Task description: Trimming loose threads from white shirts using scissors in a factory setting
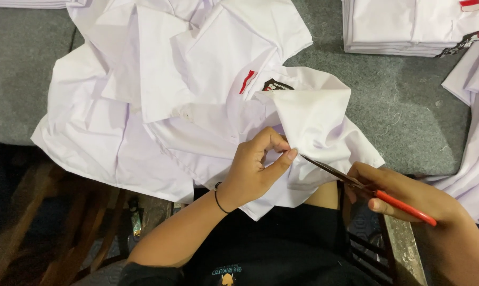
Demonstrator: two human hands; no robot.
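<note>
We pinch the white shirt point(303, 114) with our left hand point(258, 169); our right hand point(403, 193) holds red-handled snips point(366, 188) beside it.

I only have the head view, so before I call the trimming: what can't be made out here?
- Thread or seam pinched by the left hand: too small, hidden by fingertips.
- Scissors handles: wrapped by the right hand.
- Folded shirt stack: cut off by top edge.
- Shirt badge detail: partly folded under.
</note>
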